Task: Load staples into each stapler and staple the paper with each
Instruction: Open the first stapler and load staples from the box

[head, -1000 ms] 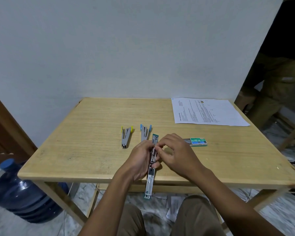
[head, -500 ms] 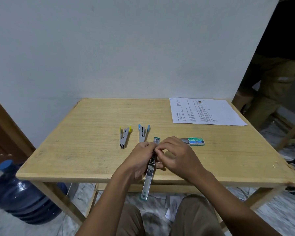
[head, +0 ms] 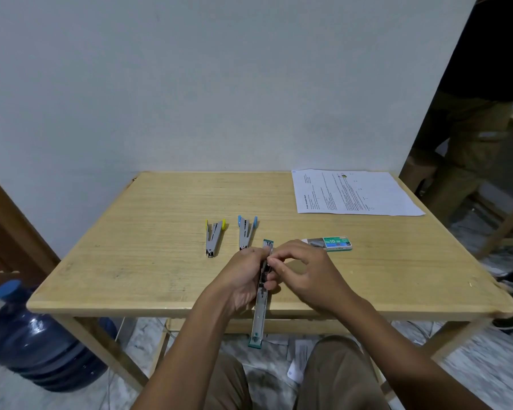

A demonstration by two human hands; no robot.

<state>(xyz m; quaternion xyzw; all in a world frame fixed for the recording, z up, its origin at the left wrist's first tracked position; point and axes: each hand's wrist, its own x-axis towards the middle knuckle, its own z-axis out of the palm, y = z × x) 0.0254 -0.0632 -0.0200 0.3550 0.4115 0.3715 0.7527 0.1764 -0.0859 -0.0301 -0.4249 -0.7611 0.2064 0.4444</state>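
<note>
Head view: the left hand wraps around a green-tipped stapler opened out flat over the table's near edge, while the right hand, fingers curled, pinches at its middle; paper lies at the far right

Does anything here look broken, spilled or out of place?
Mostly tidy. The table has a chipped far-left corner, and loose papers lie on the floor beneath it. The green stapler, held in both hands, is swung fully open, which suits loading rather than damage.
</note>
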